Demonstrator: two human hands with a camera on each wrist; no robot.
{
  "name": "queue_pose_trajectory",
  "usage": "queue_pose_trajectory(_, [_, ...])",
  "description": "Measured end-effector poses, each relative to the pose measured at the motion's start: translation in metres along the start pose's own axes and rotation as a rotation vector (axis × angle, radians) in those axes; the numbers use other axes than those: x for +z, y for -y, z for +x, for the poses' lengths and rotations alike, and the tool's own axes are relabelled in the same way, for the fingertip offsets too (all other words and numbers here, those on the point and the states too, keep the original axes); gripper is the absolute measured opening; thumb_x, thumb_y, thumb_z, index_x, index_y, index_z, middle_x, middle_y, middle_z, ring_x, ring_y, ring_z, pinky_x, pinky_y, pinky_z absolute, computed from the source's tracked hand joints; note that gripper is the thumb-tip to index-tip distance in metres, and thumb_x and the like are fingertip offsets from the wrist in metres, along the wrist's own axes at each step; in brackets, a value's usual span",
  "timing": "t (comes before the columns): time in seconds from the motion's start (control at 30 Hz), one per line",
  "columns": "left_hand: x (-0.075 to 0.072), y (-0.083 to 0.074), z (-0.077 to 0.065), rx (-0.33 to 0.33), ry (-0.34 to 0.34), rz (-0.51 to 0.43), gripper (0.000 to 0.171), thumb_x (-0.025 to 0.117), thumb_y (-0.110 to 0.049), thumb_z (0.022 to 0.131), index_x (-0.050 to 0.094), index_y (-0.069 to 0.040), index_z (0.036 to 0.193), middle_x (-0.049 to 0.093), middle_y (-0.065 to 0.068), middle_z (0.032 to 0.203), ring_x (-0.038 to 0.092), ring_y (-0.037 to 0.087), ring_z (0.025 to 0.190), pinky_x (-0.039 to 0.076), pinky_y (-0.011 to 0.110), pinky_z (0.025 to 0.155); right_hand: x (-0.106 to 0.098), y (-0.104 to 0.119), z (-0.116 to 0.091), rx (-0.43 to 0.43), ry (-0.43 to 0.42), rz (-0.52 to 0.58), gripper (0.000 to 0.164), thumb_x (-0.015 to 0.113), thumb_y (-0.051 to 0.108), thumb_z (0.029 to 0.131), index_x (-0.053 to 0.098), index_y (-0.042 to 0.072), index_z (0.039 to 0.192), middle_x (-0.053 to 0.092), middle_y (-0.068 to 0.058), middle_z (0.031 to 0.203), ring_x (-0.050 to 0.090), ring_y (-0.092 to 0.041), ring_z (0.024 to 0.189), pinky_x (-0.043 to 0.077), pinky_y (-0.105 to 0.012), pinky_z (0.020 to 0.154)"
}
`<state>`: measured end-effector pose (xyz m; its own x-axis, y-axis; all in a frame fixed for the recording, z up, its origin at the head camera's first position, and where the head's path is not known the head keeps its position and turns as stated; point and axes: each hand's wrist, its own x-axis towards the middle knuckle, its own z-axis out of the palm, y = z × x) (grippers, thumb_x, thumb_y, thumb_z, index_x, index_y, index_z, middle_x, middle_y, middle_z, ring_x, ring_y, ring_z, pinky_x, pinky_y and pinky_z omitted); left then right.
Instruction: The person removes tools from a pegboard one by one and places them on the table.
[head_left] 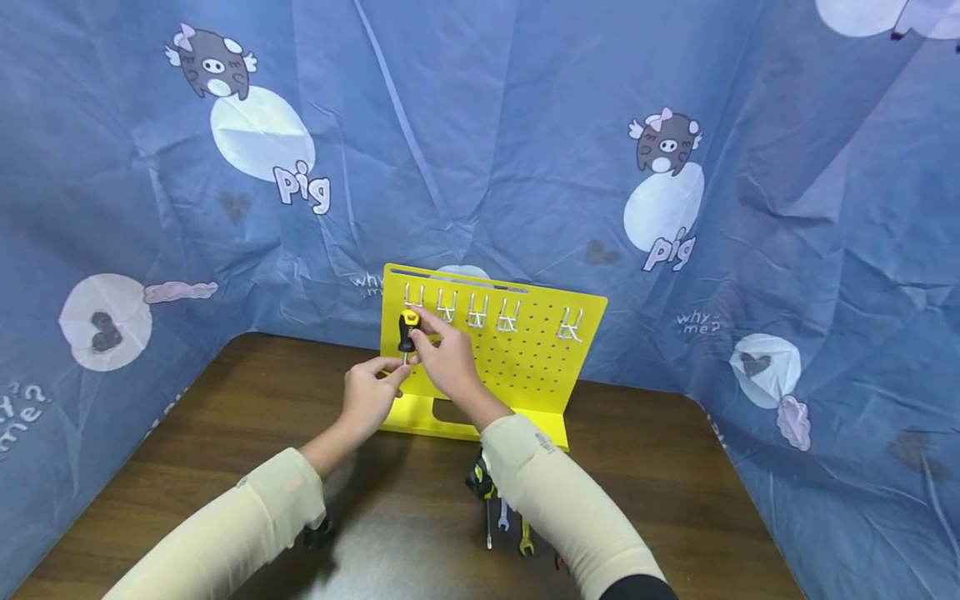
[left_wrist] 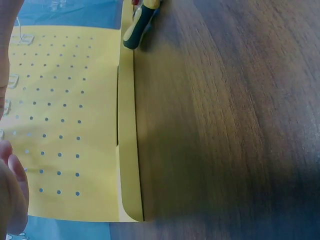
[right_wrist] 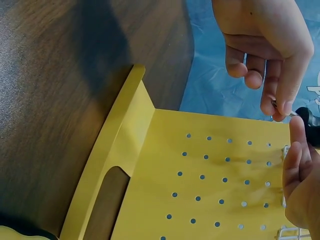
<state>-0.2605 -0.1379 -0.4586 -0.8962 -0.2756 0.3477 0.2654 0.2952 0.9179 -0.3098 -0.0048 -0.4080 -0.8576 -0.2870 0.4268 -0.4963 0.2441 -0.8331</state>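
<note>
A screwdriver (head_left: 407,332) with a black-and-yellow handle is held upright, handle up, before the upper left of a yellow pegboard (head_left: 525,367). My left hand (head_left: 371,396) pinches its thin metal shaft just below the handle. With thumb and fingers, my right hand (head_left: 448,360) holds the handle from the right side. In the right wrist view the shaft shows between the left fingertips (right_wrist: 285,107), and the black handle (right_wrist: 312,125) is cut off by the frame edge. A white double hook (head_left: 414,296) sits right behind the handle's top.
More white hooks (head_left: 508,317) line the board's upper part, with one apart at right (head_left: 570,325). Under my right forearm lie tools, including a silver wrench (head_left: 503,515) and a yellow wrench (head_left: 527,540). A dark object (head_left: 318,532) lies by my left sleeve. Blue printed cloth hangs behind.
</note>
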Motion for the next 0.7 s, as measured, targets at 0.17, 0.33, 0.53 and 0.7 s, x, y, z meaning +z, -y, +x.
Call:
queue_pose_trajectory(0.17, [-0.003,-0.004,-0.003,-0.007,0.013,0.009,0.014,0.073,-0.010,0.092,0.077,0.003,0.099,0.073,0.015,0.084,0.063,0.015,0.057,0.048,0.025,0.051,-0.003,0.004,-0.003,-0.001,0.011,0.015,0.042,0.061,0.013,0.102,0.058,0.018,0.143,0.070,-0.007,0.107,0.071,-0.023,0.065,0.044,-0.025,0.041])
queue_pose_trajectory(0.33, [0.000,-0.005,-0.011,-0.024,0.034,-0.004,0.015,0.073,-0.010,0.092,0.077,0.002,0.098,0.073,0.016,0.083,0.063,0.016,0.058,0.048,0.026,0.051,-0.008,0.000,-0.010,-0.015,0.026,-0.021,0.042,0.061,0.015,0.102,0.058,0.018,0.144,0.070,-0.006,0.106,0.070,-0.017,0.062,0.039,-0.024,0.040])
queue_pose_trajectory(0.53, [0.004,-0.004,-0.020,-0.028,0.065,-0.024,0.012,0.073,-0.009,0.091,0.077,0.002,0.095,0.072,0.013,0.083,0.064,0.017,0.059,0.048,0.026,0.049,-0.017,-0.002,-0.020,-0.012,0.062,-0.082,0.043,0.062,0.016,0.101,0.058,0.019,0.143,0.071,-0.002,0.106,0.068,-0.013,0.060,0.038,-0.023,0.040])
queue_pose_trajectory(0.7, [0.010,-0.005,-0.025,-0.025,0.101,-0.021,0.011,0.074,-0.008,0.091,0.077,0.002,0.094,0.069,0.011,0.077,0.061,0.017,0.057,0.046,0.026,0.047,-0.027,-0.005,-0.027,-0.016,0.076,-0.096,0.042,0.063,0.016,0.101,0.059,0.016,0.143,0.071,-0.004,0.104,0.068,-0.012,0.062,0.043,-0.025,0.043])
